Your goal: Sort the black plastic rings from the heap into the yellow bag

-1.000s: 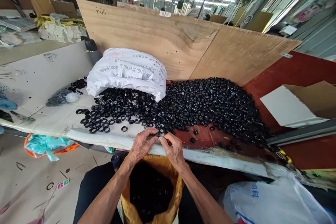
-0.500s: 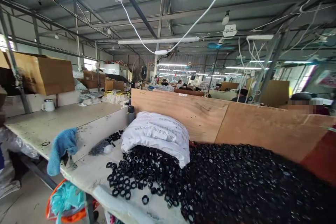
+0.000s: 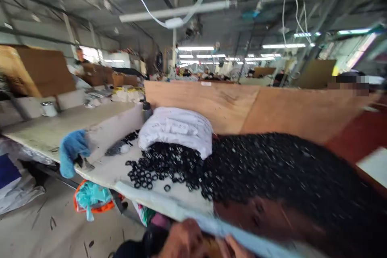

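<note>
My left hand (image 3: 183,238) is at the bottom edge, just below the table's front edge. Its fingers look curled into a fist, and whatever they hold, if anything, is hidden. Close by on its right, part of my right hand (image 3: 234,248) shows, blurred and cut off by the frame edge. Between the hands is a small brownish patch that I cannot make out. Beyond them, a large heap of small black rings (image 3: 272,165) covers the table (image 3: 193,201). A white woven sack (image 3: 178,127) lies on the left part of the heap.
A wooden board (image 3: 199,96) stands behind the heap. At the left, a blue cloth (image 3: 71,151) hangs over the table edge, above an orange-rimmed container (image 3: 79,205) with a turquoise bag. A mug (image 3: 48,109) and a cardboard box (image 3: 45,70) are farther left. Another person is at the far right.
The view has tilted down and is more blurred. Both my hands have come into sight at the bottom edge. A bare reddish-brown strip of table now shows in front of the heap.
</note>
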Motion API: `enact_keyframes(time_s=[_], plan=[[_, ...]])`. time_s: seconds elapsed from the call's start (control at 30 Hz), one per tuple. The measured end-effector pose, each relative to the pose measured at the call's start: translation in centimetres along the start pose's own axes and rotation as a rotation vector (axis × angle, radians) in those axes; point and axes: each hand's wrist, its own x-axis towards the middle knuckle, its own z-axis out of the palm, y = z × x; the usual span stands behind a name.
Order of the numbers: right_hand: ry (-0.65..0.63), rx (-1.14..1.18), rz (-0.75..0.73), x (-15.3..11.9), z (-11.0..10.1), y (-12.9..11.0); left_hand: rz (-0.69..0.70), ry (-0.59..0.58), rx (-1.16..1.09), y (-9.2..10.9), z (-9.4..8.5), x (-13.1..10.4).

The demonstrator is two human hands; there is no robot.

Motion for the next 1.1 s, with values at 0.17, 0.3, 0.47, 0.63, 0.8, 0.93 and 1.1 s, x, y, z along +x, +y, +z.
enact_keyframes(time_s=[0.17,0.3,0.47,0.63,0.8,0.93,1.1], plan=[[0.057,-0.189,-0.058,-0.6,-3.4,0.6,-0.104,0.112,0.194,-0.3,1.0,4.6],[0.048,-0.199,-0.08,2.7,-2.7,1.2,-0.024,0.107,0.273,-1.0,2.5,8.5],[0.05,-0.24,-0.028,3.4,-1.1,1.3,-0.073,0.201,0.322,-2.0,4.4,9.8],[0.061,-0.269,0.023,3.4,-0.7,1.3,-0.109,0.31,0.347,-2.4,4.8,9.6],[0.018,-0.336,0.039,4.0,-0.8,1.1,-0.08,0.295,0.339,-2.0,4.8,9.3],[0.019,-0.352,0.032,4.4,-0.9,1.1,-0.117,0.304,0.318,-2.1,4.6,9.1],[0.034,-0.316,-0.015,3.9,-0.8,1.4,-0.037,0.249,0.34,-2.0,4.8,9.1]])
